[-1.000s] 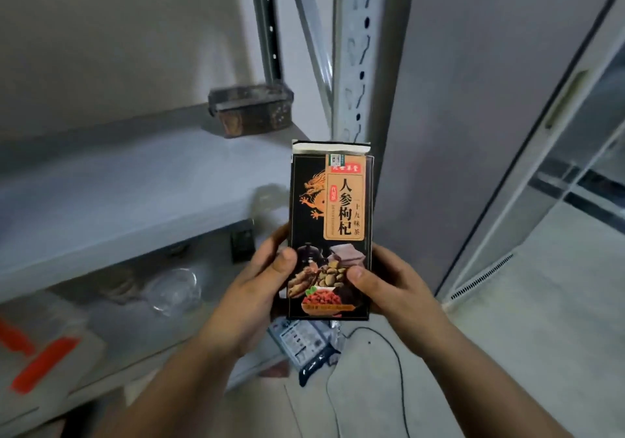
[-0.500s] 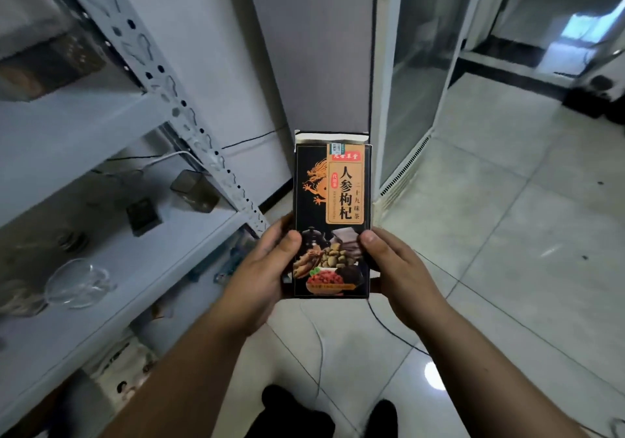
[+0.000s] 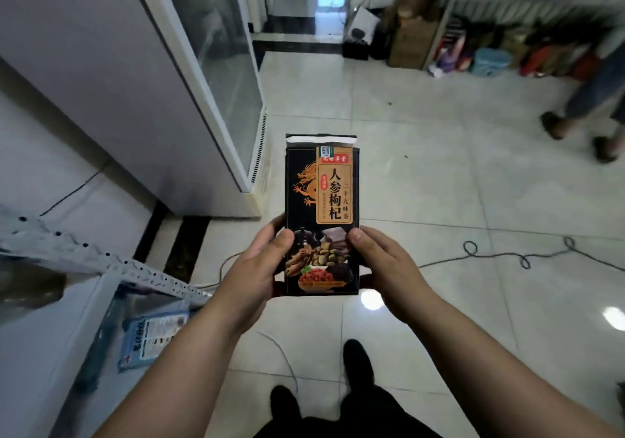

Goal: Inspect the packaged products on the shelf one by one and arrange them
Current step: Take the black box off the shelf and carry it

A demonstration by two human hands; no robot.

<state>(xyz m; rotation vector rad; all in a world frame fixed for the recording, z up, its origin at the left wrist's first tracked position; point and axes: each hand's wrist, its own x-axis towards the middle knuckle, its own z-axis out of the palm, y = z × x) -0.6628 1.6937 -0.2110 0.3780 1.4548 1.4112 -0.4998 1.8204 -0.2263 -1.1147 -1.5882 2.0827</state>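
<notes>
A tall black tea box point(image 3: 321, 200) with a gold dragon, an orange label and food pictures stands upright in front of me, over the tiled floor. My left hand point(image 3: 252, 270) grips its lower left edge, thumb on the front face. My right hand point(image 3: 389, 265) grips the lower right edge the same way. The box's white top flap shows at its upper end.
The grey metal shelf point(image 3: 84, 268) is at the lower left, with a blue packet point(image 3: 152, 339) below it. A glass-door cabinet point(image 3: 216, 75) stands left of centre. Cables point(image 3: 507, 255) cross the floor. Another person's legs point(image 3: 588, 112) and a stocked rack point(image 3: 507, 31) are at the right.
The view has swung right, away from the shelf toward the open floor and the far rack. Both hands keep the same hold on the box.
</notes>
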